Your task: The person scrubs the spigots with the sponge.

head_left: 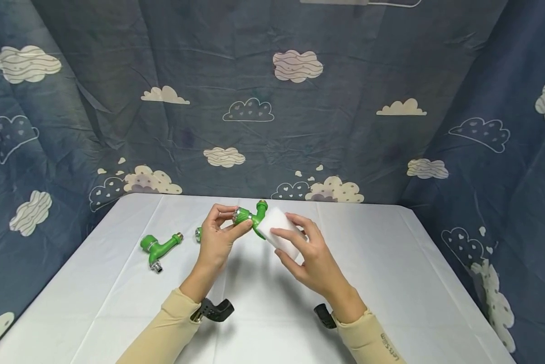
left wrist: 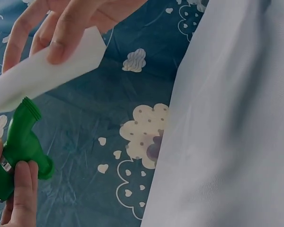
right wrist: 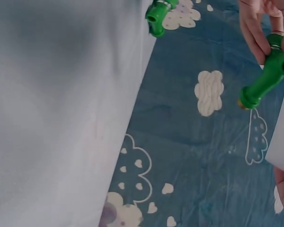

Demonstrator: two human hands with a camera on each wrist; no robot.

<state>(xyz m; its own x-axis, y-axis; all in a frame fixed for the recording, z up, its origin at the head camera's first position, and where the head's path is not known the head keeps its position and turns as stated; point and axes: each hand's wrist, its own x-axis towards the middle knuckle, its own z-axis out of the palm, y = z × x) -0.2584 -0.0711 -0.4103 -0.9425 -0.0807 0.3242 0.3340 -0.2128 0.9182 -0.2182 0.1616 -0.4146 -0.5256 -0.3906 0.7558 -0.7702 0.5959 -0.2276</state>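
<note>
Green tap, held: a green plastic tap [head_left: 252, 218] is lifted above the middle of the worktop [head_left: 390, 283], between both hands.
Left hand: the left hand [head_left: 217, 237] pinches the tap's ribbed end, fingers [head_left: 218, 212] and thumb curled round it.
Right hand: the right hand [head_left: 310, 255] grips a white sponge block [head_left: 279, 233], thumb on its near face and fingers wrapped round the far side.
Sponge and tap: the sponge presses against the tap's body; the tap's threaded spout [left wrist: 29, 108] sits just under the sponge's edge in the left wrist view.
Second tap: another green tap [head_left: 159, 247] lies on its side on the worktop, left of the hands and well apart from them.
Small green part: a small green piece [head_left: 198, 234] shows just behind the left hand, mostly hidden.
Worktop: covered with a white cloth.
Backdrop: blue fabric printed with clouds [head_left: 254, 111] hangs on three sides.
</note>
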